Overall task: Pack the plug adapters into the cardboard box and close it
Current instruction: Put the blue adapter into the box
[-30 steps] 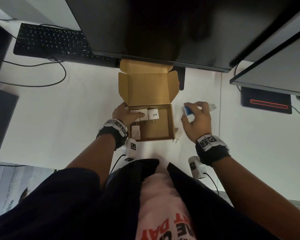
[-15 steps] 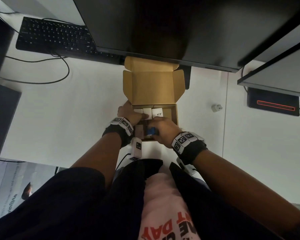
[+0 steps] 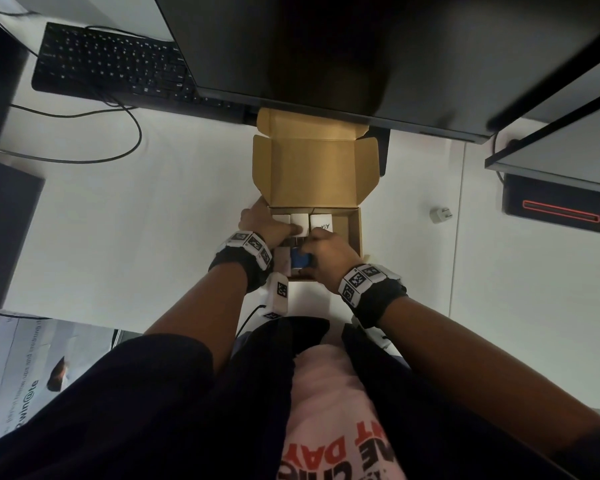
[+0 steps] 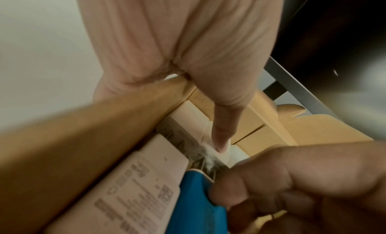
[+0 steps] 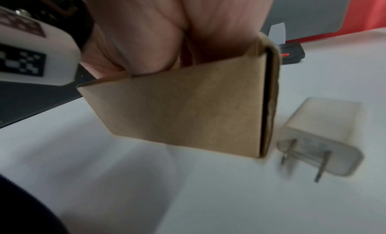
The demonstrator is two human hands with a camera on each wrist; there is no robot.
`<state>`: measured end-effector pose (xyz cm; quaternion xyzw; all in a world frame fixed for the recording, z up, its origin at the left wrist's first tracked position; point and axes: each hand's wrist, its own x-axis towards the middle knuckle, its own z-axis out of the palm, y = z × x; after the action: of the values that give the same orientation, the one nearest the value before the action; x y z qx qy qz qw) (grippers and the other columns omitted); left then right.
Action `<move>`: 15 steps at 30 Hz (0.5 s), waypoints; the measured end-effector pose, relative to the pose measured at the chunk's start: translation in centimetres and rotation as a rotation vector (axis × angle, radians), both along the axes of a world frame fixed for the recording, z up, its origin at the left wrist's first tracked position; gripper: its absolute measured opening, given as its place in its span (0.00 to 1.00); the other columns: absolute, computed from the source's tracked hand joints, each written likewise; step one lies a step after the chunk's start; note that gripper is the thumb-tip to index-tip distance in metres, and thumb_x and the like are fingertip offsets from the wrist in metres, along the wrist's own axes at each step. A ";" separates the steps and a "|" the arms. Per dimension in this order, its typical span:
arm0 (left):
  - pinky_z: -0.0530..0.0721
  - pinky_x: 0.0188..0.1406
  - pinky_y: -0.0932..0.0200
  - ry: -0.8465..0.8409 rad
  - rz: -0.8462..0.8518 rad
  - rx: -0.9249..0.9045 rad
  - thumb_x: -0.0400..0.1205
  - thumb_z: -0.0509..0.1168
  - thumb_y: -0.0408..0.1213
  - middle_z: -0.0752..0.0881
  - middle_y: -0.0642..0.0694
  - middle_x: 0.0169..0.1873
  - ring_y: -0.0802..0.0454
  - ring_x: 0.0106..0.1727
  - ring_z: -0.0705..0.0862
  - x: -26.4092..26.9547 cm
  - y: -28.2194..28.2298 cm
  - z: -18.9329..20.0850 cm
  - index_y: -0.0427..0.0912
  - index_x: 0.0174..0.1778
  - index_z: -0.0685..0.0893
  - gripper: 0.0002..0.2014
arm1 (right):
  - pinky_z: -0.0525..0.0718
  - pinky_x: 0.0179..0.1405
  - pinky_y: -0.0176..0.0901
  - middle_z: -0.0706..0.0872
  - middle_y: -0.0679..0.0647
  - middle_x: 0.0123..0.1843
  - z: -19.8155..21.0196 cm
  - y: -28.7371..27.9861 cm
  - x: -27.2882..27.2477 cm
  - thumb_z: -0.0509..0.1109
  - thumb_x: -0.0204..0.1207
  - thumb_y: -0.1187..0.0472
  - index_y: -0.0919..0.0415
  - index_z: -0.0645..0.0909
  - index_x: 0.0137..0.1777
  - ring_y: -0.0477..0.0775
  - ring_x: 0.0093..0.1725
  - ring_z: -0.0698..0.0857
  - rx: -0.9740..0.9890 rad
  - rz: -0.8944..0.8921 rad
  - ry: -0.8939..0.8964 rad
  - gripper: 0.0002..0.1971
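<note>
The cardboard box (image 3: 356, 233) stands open on the white desk, its lid (image 3: 316, 168) folded back. White adapters (image 3: 321, 221) line its far wall, and another lies flat with its label up (image 4: 133, 179). My left hand (image 3: 262, 225) straddles the box's left wall, fingers outside, while its thumb (image 4: 219, 138) presses a white adapter. My right hand (image 3: 326, 254) reaches into the near left part of the box and pinches a blue adapter (image 3: 300, 260) (image 4: 194, 204). One white adapter (image 5: 321, 135) lies just outside the box's near right corner. Another (image 3: 440, 214) lies farther right on the desk.
A large monitor (image 3: 361, 46) overhangs the desk just behind the box lid. A black keyboard (image 3: 111, 64) with its cable (image 3: 118, 133) sits at the far left. At the right are a second screen (image 3: 568, 143) and a black device with a red light (image 3: 556, 211).
My right hand carried the blue adapter from the desk right of the box into the box's near left part. The left hand stayed on the box's left wall.
</note>
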<state>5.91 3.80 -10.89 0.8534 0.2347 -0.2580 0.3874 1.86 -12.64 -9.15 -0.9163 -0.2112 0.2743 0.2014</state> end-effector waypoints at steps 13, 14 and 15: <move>0.78 0.53 0.56 -0.003 0.000 -0.020 0.66 0.86 0.55 0.88 0.52 0.57 0.46 0.60 0.86 0.1 0.1 -0.2 0.55 0.65 0.78 0.35 | 0.80 0.48 0.45 0.82 0.54 0.49 1.6 -1.5 0.0 0.75 0.77 0.56 0.58 0.89 0.55 0.52 0.45 0.80 0.205 -0.101 -0.127 0.09; 0.78 0.54 0.56 0.000 0.001 -0.027 0.65 0.86 0.56 0.88 0.52 0.58 0.46 0.60 0.86 0.1 0.1 -0.3 0.54 0.67 0.79 0.37 | 0.81 0.47 0.45 0.84 0.55 0.49 1.9 -2.1 0.1 0.73 0.78 0.56 0.59 0.88 0.55 0.53 0.44 0.82 0.221 -0.174 -0.184 0.10; 0.78 0.55 0.56 0.000 0.005 -0.034 0.64 0.86 0.56 0.88 0.52 0.60 0.45 0.62 0.86 0.2 0.2 -0.4 0.53 0.69 0.79 0.39 | 0.82 0.49 0.45 0.86 0.56 0.49 2.3 -2.6 0.2 0.72 0.79 0.56 0.59 0.88 0.56 0.55 0.45 0.84 0.207 -0.236 -0.223 0.10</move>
<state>6.06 4.01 -11.27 0.8461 0.2324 -0.2611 0.4025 2.06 -15.28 -6.88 -0.9337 -0.1505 0.1224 0.3009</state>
